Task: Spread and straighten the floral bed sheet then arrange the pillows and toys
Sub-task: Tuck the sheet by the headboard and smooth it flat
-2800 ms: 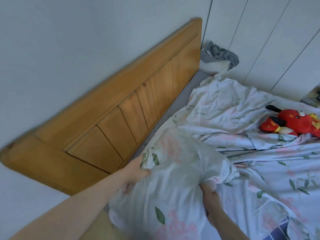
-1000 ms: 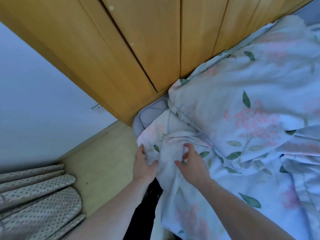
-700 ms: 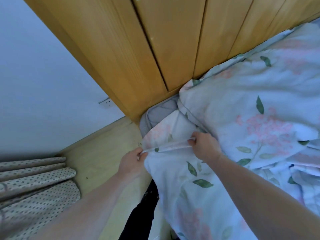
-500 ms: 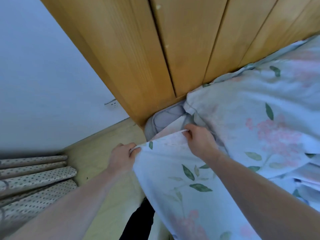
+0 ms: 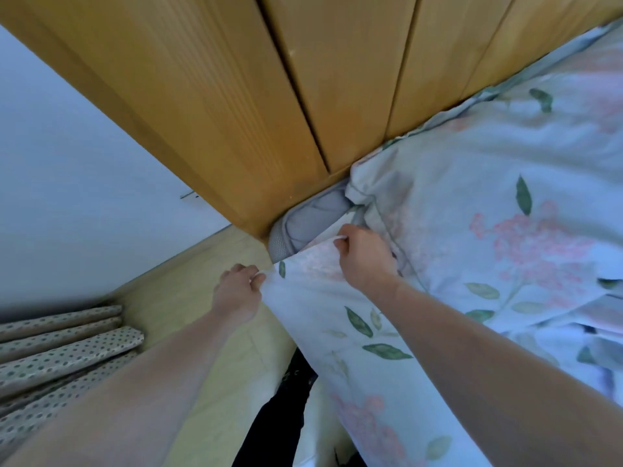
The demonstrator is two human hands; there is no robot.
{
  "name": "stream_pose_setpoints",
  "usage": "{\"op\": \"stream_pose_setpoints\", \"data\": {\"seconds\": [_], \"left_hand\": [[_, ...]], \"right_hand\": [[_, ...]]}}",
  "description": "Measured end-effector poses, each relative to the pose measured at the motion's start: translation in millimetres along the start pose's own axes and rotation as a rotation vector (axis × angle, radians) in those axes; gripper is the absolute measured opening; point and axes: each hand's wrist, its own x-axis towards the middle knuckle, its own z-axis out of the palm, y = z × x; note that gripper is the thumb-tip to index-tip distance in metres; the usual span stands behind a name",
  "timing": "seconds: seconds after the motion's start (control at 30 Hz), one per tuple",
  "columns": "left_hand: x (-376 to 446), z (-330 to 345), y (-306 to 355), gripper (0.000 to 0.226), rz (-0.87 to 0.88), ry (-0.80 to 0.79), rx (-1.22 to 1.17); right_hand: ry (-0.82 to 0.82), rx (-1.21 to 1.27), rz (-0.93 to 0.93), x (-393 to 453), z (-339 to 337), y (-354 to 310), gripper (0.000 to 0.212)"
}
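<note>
Two hands work the head-end corner of the bed. The left hand pinches the edge of the thin white cotton bed sheet printed with pink flowers and green leaves out past the side of the bed, above the pale wooden floor. The right hand grasps the same hem just beside the exposed corner of the grey quilted mattress. Both grips are clenched on fabric, and the hem between them is drawn fairly taut. The sheet corner lies apart from the mattress corner, which shows bare where it meets the honey-coloured panelled wooden headboard. A pillow in a matching floral case lies close against the headboard, touching the right hand's far side. Current step, as judged: spreading and straightening the sheet, specifically seating this corner; arranging pillows and toys is not yet begun here, and no toy is in view. The next move calls for carrying the hem toward the headboard until it covers the grey corner, keeping tension even between both hands, then smoothing creases outward. The pillow edge may need lifting so that the sheet passes beneath it. Dotted beige curtain folds hang at the lower left, well apart from the work.
</note>
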Motion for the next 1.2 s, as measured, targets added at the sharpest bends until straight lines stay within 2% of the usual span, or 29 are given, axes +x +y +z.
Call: {"op": "stream_pose_setpoints", "data": {"seconds": [0.07,0.1,0.17,0.2,0.23,0.3,0.37,0.4,0.43,0.53,0.6,0.63,0.7,0.8,0.97,1.2], "left_hand": [[-0.4,1.1,-9.6,0.024,-0.015,-0.019,-0.043],[-0.4,0.5,-9.2,0.02,-0.056,-0.021,-0.082],[-5.3,-1.6,-1.2,0.019,-0.187,0.033,-0.164],[-12.9,-2.6,8.9,0.023,-0.199,0.098,-0.175],[-21.8,-2.0,13.1,0.025,-0.137,0.197,-0.148],[-51.9,-1.2,37.5,0.025,0.26,0.322,0.005],[-76.7,5.1,60.9,0.039,0.63,0.195,0.173],[-81.2,9.6,71.8,0.053,0.714,0.089,0.243],[-79.9,13.0,77.7,0.067,0.725,-0.021,0.322],[-71.6,9.7,88.9,0.095,0.5,-0.311,0.549],[-65.0,5.2,99.3,0.094,0.27,-0.395,0.601],[-64.0,0.3,106.7,0.089,0.174,-0.42,0.591],[-78.0,-6.9,129.3,0.079,0.121,-0.396,0.567],[-144.1,-14.7,171.6,0.068,0.3,-0.335,0.577],[-245.9,1.2,216.2,0.063,0.458,-0.401,0.492],[-360.1,3.1,287.5,0.055,0.688,-0.495,0.524]], "right_hand": [[-0.026,0.049,-0.027,-4.0,-4.9,3.6,0.007],[-0.082,0.082,-0.039,-7.6,-7.6,6.4,0.012],[-0.193,0.19,-0.03,-19.1,-9.5,9.3,0.046],[-0.198,0.245,-0.013,-31.3,-13.8,12.4,0.058],[-0.179,0.281,-0.019,-41.1,-10.0,13.0,0.062],[-0.076,0.296,-0.014,-76.9,-11.3,24.8,0.062],[-0.022,0.31,0.058,-115.7,-8.7,43.2,0.059],[-0.009,0.301,0.115,-136.1,-9.4,56.0,0.058],[-0.009,0.281,0.171,-155.4,-8.4,69.3,0.058],[-0.018,0.23,0.348,-215.5,-9.3,115.8,0.059],[-0.036,0.233,0.474,-253.7,-16.6,144.2,0.058],[-0.034,0.242,0.516,-268.9,-20.2,157.2,0.056],[-0.029,0.244,0.594,-307.0,-31.4,181.8,0.053],[0.028,0.304,0.725,-381.6,-61.3,208.0,0.053],[0.097,0.436,0.815,-465.4,-78.2,214.7,0.052],[0.149,0.576,0.949,-577.6,-116.8,212.4,0.058]]}}
